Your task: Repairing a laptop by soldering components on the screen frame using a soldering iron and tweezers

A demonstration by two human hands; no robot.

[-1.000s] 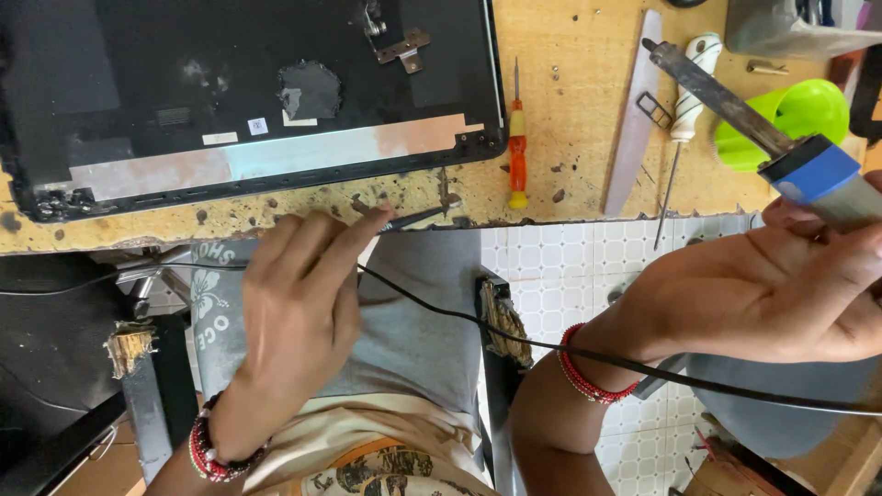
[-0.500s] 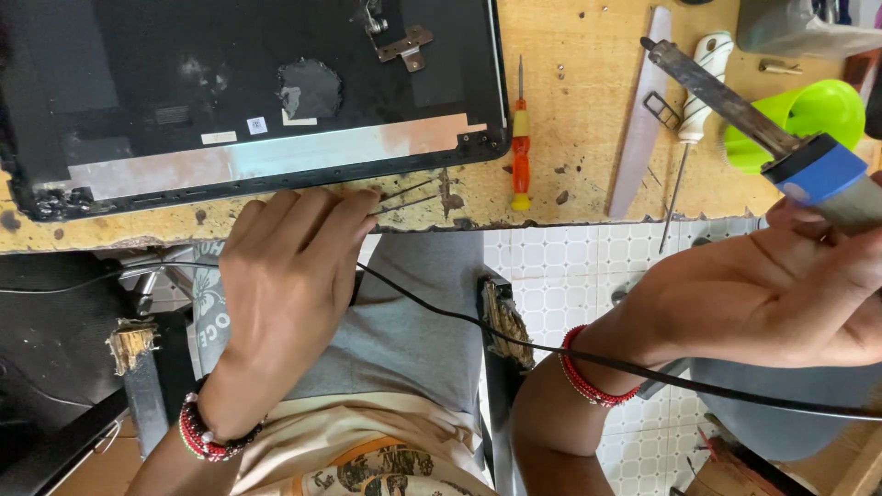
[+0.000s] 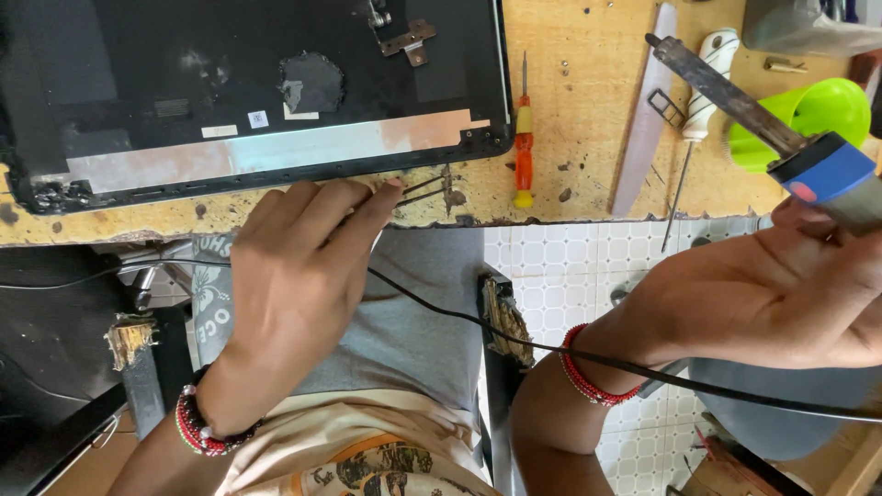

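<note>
At the worktop's [image 3: 588, 138] front edge, the left hand [image 3: 294, 285] pinches tweezers [image 3: 424, 188] beside the opened laptop lid [image 3: 257, 92]. The right hand [image 3: 781, 294], fingers wrapped, holds the soldering iron [image 3: 753, 119] raised; soldering looks unstarted.

Screwdriver [image 3: 523, 138] rt of laptop lid [image 3: 248, 92]

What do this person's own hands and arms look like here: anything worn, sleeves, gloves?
Both hands are bare, no gloves, and both forearms show no sleeves. The left hand has a beaded wristband in red, black and white. The right hand has a red beaded bracelet of several strands. No rings or watch show.
</note>
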